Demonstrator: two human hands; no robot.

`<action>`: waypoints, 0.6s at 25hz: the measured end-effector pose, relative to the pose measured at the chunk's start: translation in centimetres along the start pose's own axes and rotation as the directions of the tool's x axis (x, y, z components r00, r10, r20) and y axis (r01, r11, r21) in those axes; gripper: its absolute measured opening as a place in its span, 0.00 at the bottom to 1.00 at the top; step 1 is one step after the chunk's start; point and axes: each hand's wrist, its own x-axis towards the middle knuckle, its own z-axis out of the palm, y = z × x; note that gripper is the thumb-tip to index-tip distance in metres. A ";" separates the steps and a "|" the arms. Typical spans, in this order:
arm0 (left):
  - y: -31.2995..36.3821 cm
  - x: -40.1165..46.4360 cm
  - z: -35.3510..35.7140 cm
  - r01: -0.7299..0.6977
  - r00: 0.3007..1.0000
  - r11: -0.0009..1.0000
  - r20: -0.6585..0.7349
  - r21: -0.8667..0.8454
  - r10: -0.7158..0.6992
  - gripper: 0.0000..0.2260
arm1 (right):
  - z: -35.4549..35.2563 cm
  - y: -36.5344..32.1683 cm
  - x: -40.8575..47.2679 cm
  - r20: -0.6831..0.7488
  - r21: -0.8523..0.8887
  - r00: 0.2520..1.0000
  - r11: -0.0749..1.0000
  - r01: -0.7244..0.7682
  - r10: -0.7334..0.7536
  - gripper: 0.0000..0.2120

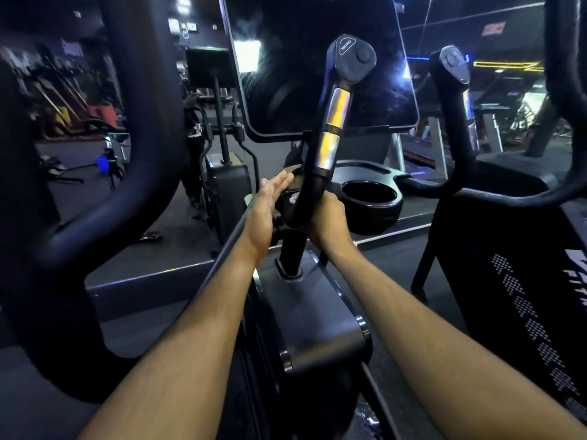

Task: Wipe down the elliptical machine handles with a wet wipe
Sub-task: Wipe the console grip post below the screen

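Wiping: lower bend of near handle, judged mid-stroke.
R hand: fingers wrapped round handle base; wipe not visible, prob. under palm.
L hand: fingers apart, flat, just beside handle.
Far handle: untouched, well right.
Tip: keep full wrap, slide up over chrome sensors to knob; twist for back side.

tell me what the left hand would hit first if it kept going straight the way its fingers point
Probably the black console tray just ahead of the left hand, whose open fingers point forward and up-right toward it, left of the handle. Depth is unclear from this one view.
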 end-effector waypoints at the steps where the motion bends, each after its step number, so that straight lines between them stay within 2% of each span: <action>1: 0.0 -0.1 0.0 0.003 1.000 1.000 0.002 0.005 -0.003 0.31 | 0.4 0.0 0.1 -0.040 -0.008 0.999 1.000 0.008 -0.009 0.08; 3: 0.1 -0.3 0.0 -0.001 1.000 1.000 0.011 0.006 0.000 0.30 | 0.8 0.5 0.2 -0.076 0.086 0.996 0.995 -0.039 0.045 0.10; 5: 0.1 -0.2 -0.1 -0.004 1.000 1.000 0.005 0.012 0.004 0.29 | 0.8 0.6 -0.2 -0.020 0.247 0.988 0.958 -0.146 0.155 0.05; 6: 0.0 -0.2 -0.1 -0.006 1.000 1.000 0.007 0.015 0.006 0.28 | 0.6 0.6 -0.5 0.053 0.363 0.974 0.904 -0.225 0.221 0.03; 8: -0.1 -0.1 -0.2 0.006 1.000 1.000 0.019 0.013 -0.006 0.29 | -0.4 0.2 -1.5 0.218 0.605 0.916 0.690 -0.399 0.338 0.03; 9: -0.1 -0.1 -0.3 0.013 1.000 1.000 0.022 0.008 -0.013 0.30 | -0.9 -0.1 -2.1 0.266 0.671 0.888 0.589 -0.449 0.374 0.04; 11: -0.2 0.0 -0.4 0.022 1.000 1.000 0.015 -0.001 -0.022 0.30 | -1.4 -1.0 -3.7 0.266 0.729 0.875 0.510 -0.456 0.404 0.07; 15: -0.4 -0.1 -0.3 0.028 0.999 1.000 0.022 -0.010 -0.028 0.30 | -2.2 -3.9 -5.8 0.145 0.846 0.915 0.433 -0.312 0.376 0.08</action>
